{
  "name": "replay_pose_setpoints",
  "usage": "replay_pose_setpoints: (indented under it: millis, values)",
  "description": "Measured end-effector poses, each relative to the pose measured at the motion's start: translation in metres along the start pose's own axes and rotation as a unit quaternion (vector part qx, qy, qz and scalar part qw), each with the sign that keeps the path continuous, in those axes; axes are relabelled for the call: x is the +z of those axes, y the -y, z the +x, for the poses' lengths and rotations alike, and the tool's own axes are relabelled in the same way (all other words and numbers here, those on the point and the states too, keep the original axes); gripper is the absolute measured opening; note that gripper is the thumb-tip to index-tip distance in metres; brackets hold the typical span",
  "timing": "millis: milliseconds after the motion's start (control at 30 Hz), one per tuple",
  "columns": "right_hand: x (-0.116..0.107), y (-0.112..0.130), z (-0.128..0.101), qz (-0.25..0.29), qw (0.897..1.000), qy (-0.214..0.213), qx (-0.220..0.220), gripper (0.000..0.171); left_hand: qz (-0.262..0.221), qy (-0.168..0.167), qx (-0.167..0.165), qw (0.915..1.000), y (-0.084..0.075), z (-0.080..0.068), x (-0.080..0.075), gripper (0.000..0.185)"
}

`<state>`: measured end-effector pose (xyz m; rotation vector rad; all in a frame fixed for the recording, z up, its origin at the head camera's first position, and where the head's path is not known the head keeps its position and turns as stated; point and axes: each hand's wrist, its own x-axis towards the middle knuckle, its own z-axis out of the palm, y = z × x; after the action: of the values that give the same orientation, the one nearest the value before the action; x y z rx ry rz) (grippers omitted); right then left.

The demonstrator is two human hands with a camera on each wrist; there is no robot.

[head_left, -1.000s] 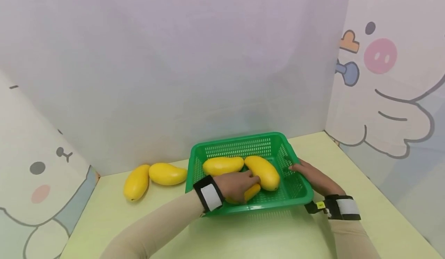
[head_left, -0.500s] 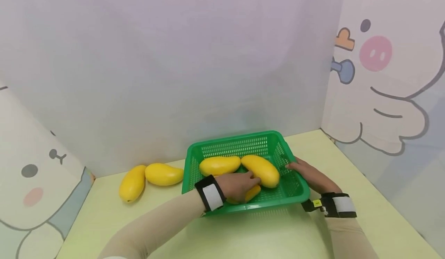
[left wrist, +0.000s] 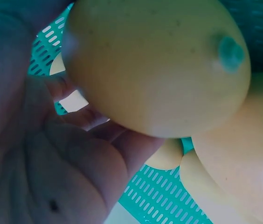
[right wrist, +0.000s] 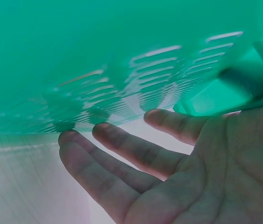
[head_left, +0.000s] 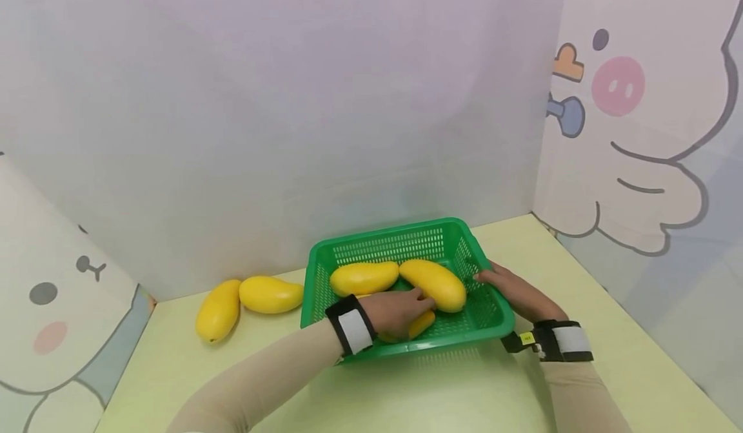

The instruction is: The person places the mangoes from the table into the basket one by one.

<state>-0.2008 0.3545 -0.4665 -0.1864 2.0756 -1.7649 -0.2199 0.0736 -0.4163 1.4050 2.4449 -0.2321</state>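
A green plastic basket (head_left: 400,348) with slotted walls stands on the table, with several yellow mangoes inside. Reaching in over its near side, my left hand (head_left: 396,313) grips a mango (head_left: 422,323), partly hidden under the hand. In the left wrist view, thumb and fingers curl round this mango (left wrist: 159,70), its stem end showing. Just beyond lie a slanted mango (head_left: 438,286) and a sideways one (head_left: 364,279). My right hand (head_left: 522,294) holds the basket's right side, thumb over the rim. In the right wrist view its fingers (right wrist: 131,149) support the slotted wall from outside.
Left of the basket, two more mangoes lie on the pale table (head_left: 418,394): one sideways (head_left: 270,295) and one slanted (head_left: 218,310). A plain backdrop (head_left: 371,130) rises behind, and cartoon-printed panels (head_left: 633,130) flank both sides.
The head view has turned slightly, so the basket and mangoes appear a little farther left. Both hands keep their holds on the mango and the basket.
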Motion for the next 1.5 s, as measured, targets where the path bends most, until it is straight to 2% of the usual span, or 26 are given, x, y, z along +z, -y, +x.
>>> replay_pose_setpoints:
  millis: [400, 733, 1067, 1500]
  values:
    - [0.0001, 0.0003, 0.0023, 0.004, 1.000, 0.007, 0.009, 0.072, -0.011, 0.007, 0.005, 0.9999, 0.0030, 0.0045, 0.0033, 0.035]
    - [-0.0025, 0.0043, 0.0014, -0.002, 1.000, 0.006, 0.016, 0.073, -0.024, 0.013, -0.003, 0.9996, 0.0029, 0.0045, -0.0009, 0.051]
    - [-0.0048, 0.0078, 0.0029, -0.004, 1.000, 0.022, 0.005, 0.069, -0.035, 0.022, -0.023, 0.9989, 0.0038, 0.0050, -0.0037, 0.057]
    - [-0.0027, 0.0073, -0.0005, 0.003, 0.999, 0.008, 0.032, 0.075, -0.041, 0.039, -0.031, 0.9979, 0.0055, 0.0087, 0.0013, 0.057]
